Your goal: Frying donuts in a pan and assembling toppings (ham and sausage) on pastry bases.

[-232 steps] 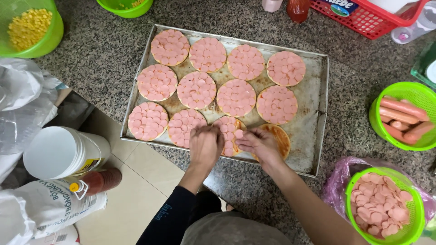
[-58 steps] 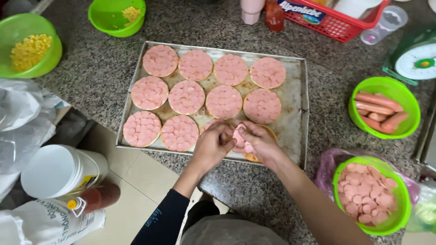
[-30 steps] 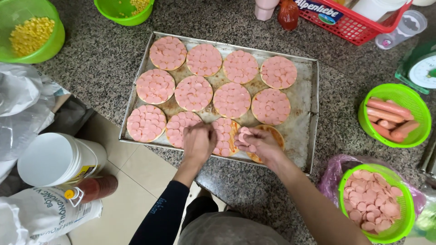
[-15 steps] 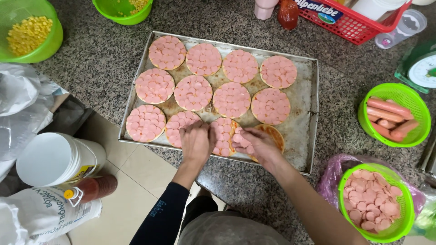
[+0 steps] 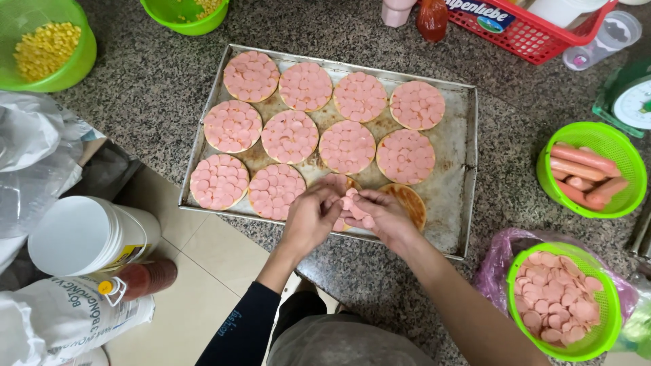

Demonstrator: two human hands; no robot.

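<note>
Both hands meet over the tray's [image 5: 468, 169] near edge: the left hand [image 5: 310, 218] and right hand [image 5: 385, 218] pinch a small stack of sausage slices [image 5: 354, 205] between their fingertips, seemingly above a partly covered base. Beside it lies a bare round base [image 5: 409, 202]; beyond, ten covered rounds [image 5: 347, 146] fill the tray.

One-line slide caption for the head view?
Both hands, left hand and right hand, hold pink sausage slices over metal baking tray.
</note>
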